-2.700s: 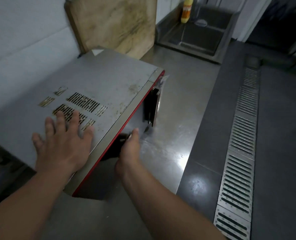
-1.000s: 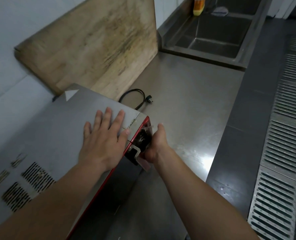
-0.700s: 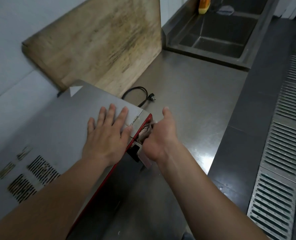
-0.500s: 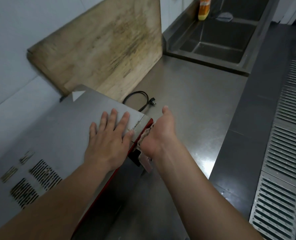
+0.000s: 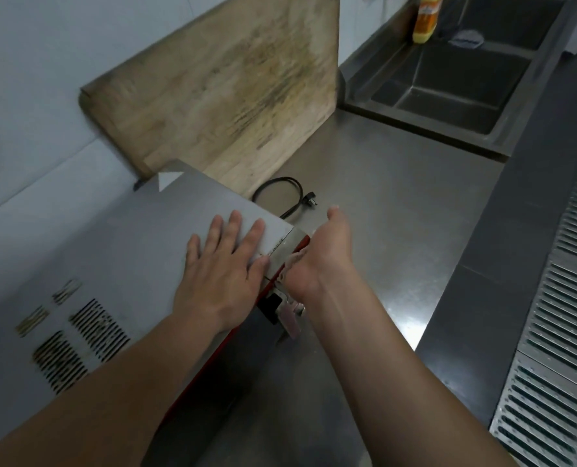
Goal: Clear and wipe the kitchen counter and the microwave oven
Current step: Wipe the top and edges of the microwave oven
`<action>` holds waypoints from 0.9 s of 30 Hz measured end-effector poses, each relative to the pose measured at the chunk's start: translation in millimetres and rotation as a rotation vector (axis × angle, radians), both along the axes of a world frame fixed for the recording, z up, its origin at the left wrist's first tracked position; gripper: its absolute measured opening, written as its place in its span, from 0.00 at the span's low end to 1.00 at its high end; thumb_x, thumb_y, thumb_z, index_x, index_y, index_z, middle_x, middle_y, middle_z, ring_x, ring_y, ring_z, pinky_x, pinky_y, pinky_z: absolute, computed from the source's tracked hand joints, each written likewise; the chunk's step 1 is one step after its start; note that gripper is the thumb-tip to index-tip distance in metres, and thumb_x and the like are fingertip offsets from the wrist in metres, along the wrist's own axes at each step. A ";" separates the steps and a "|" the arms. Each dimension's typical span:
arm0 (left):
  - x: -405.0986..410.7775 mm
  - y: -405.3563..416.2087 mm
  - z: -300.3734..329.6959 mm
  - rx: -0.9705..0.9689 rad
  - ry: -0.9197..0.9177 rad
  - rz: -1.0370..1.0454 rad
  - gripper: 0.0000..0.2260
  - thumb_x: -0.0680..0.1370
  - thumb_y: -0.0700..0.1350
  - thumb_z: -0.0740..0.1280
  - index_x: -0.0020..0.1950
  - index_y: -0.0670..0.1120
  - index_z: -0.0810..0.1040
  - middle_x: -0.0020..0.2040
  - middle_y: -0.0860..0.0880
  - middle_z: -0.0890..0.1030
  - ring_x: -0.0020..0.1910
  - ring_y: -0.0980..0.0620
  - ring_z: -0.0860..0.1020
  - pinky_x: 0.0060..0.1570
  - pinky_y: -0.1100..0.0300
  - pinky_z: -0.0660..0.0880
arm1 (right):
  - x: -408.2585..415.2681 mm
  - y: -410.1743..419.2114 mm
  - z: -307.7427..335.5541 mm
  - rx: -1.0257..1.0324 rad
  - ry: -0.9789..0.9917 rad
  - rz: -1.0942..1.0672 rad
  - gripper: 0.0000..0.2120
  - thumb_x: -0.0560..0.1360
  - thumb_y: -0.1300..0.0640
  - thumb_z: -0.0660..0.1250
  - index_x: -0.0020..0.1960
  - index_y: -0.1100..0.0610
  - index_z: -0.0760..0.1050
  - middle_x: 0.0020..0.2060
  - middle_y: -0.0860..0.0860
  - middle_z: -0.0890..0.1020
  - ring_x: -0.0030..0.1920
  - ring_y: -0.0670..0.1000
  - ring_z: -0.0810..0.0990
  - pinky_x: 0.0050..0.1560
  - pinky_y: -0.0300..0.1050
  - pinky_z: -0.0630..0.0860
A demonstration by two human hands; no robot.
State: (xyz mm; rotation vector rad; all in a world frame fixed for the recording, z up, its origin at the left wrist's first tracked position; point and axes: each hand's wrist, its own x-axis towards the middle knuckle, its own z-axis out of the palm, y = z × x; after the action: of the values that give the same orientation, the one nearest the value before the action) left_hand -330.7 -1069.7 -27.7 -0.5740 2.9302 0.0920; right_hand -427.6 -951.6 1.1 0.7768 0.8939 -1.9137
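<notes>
Right hand moved from microwave handle to top front corner, apparently gripping a cloth; wiping underway. Left hand stays flat, bracing.

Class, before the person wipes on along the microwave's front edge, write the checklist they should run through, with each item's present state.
1. Left hand flat on the microwave oven top, steadying it: ok.
2. Right hand holding a cloth at the front corner: ok.
3. Power plug lying loose on the counter, not in a socket: ok.
4. Counter ahead free of clutter: not ok, cutting board leans there.
5. Door shut: cannot tell.
</notes>
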 end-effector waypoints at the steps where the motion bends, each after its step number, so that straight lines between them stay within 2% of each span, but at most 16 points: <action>1: 0.1 0.4 -0.4 -0.001 0.002 0.003 0.27 0.81 0.62 0.38 0.79 0.62 0.36 0.81 0.53 0.35 0.79 0.51 0.33 0.78 0.44 0.39 | 0.1 -0.3 4.1 -0.002 -0.003 0.011 0.33 0.78 0.34 0.55 0.47 0.66 0.75 0.36 0.63 0.84 0.42 0.61 0.84 0.46 0.55 0.80; 3: 0.1 0.9 -1.3 0.006 0.017 0.004 0.27 0.81 0.62 0.39 0.79 0.62 0.36 0.81 0.53 0.36 0.79 0.51 0.34 0.78 0.44 0.39 | -0.7 -4.5 6.2 -0.005 -0.008 0.019 0.34 0.78 0.34 0.54 0.49 0.66 0.76 0.38 0.64 0.84 0.44 0.62 0.83 0.48 0.58 0.79; 6: -0.4 -0.1 -3.0 -0.005 0.014 0.001 0.27 0.80 0.63 0.36 0.79 0.63 0.35 0.81 0.53 0.35 0.79 0.51 0.33 0.78 0.44 0.39 | -10.0 -13.7 -5.2 0.048 -0.029 -0.001 0.34 0.78 0.34 0.53 0.57 0.64 0.78 0.46 0.64 0.84 0.48 0.63 0.82 0.52 0.58 0.79; 9: -1.6 -0.3 -2.8 -0.009 0.019 0.005 0.27 0.79 0.63 0.35 0.79 0.63 0.35 0.81 0.54 0.35 0.79 0.52 0.33 0.78 0.44 0.39 | -17.9 -15.0 -26.5 0.139 -0.082 -0.020 0.31 0.78 0.35 0.53 0.57 0.61 0.78 0.48 0.61 0.83 0.50 0.61 0.81 0.50 0.55 0.78; 11: -2.0 0.8 -2.9 -0.008 0.018 0.015 0.26 0.81 0.62 0.39 0.79 0.63 0.35 0.81 0.54 0.35 0.78 0.52 0.33 0.78 0.44 0.39 | -13.8 -12.9 -41.4 0.172 -0.082 -0.006 0.30 0.77 0.36 0.53 0.58 0.60 0.78 0.50 0.60 0.84 0.51 0.61 0.81 0.53 0.56 0.78; 13: -2.6 1.1 -3.4 -0.012 0.018 0.028 0.26 0.82 0.61 0.40 0.79 0.64 0.36 0.81 0.55 0.35 0.79 0.53 0.33 0.78 0.45 0.39 | -9.2 -12.5 -51.2 0.136 -0.093 -0.002 0.31 0.78 0.36 0.51 0.60 0.60 0.77 0.53 0.61 0.83 0.53 0.62 0.81 0.57 0.58 0.76; 16: -2.8 0.8 -3.1 -0.027 0.009 0.028 0.26 0.82 0.61 0.39 0.79 0.63 0.36 0.81 0.55 0.36 0.79 0.52 0.34 0.78 0.44 0.41 | -4.9 -6.5 -49.3 0.037 -0.116 -0.028 0.30 0.79 0.37 0.51 0.58 0.61 0.77 0.52 0.62 0.82 0.52 0.62 0.81 0.53 0.56 0.77; 20: -2.2 2.5 -2.2 -0.030 -0.005 0.036 0.26 0.81 0.61 0.37 0.79 0.63 0.37 0.81 0.55 0.37 0.79 0.52 0.35 0.78 0.44 0.42 | -15.3 -1.5 -18.3 -0.063 -0.085 -0.038 0.28 0.78 0.39 0.56 0.57 0.63 0.77 0.51 0.63 0.82 0.51 0.62 0.81 0.49 0.56 0.78; 23: -3.0 3.8 0.1 -0.034 -0.026 0.044 0.26 0.81 0.62 0.37 0.79 0.63 0.37 0.81 0.54 0.37 0.79 0.52 0.36 0.78 0.44 0.41 | -26.1 -7.0 5.3 -0.054 0.073 0.012 0.19 0.75 0.47 0.64 0.58 0.61 0.75 0.54 0.62 0.81 0.54 0.62 0.81 0.58 0.61 0.76; 25: -4.1 3.9 1.3 -0.028 -0.022 0.051 0.26 0.81 0.62 0.37 0.79 0.64 0.38 0.82 0.54 0.38 0.80 0.52 0.37 0.78 0.44 0.41 | -23.8 -7.6 15.1 0.052 0.234 0.083 0.13 0.78 0.56 0.61 0.58 0.63 0.72 0.51 0.62 0.79 0.54 0.60 0.79 0.62 0.60 0.73; 27: -3.9 4.6 1.9 -0.024 -0.023 0.052 0.25 0.82 0.62 0.38 0.79 0.63 0.38 0.82 0.54 0.38 0.80 0.51 0.37 0.78 0.44 0.41 | -14.7 -7.0 8.0 0.172 0.367 0.157 0.16 0.81 0.60 0.57 0.65 0.64 0.71 0.61 0.64 0.77 0.59 0.63 0.78 0.59 0.57 0.77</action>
State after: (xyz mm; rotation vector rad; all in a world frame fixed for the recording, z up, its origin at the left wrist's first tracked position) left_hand -334.6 -1065.0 -25.7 -0.6511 2.8987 0.0556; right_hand -442.3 -958.6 9.1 0.4408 1.3170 -1.8867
